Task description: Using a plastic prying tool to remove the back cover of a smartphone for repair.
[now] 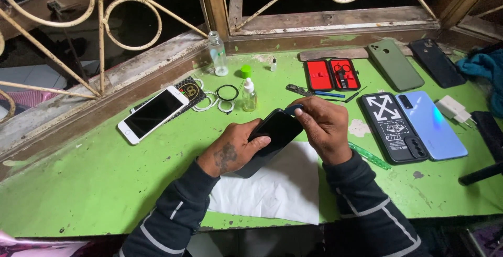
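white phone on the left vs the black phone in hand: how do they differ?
The white phone lies flat on the green table, untouched; the black phone is raised off it, gripped by the left hand, with the right hand at its top edge. White bezel versus all black. Both screens are dark.

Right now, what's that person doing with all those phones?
A person is holding a black phone over a white sheet of paper on a green table. The left hand grips it, while the right hand presses a small blue tool at its top edge. Other phones, little bottles and a red tool case lie around.
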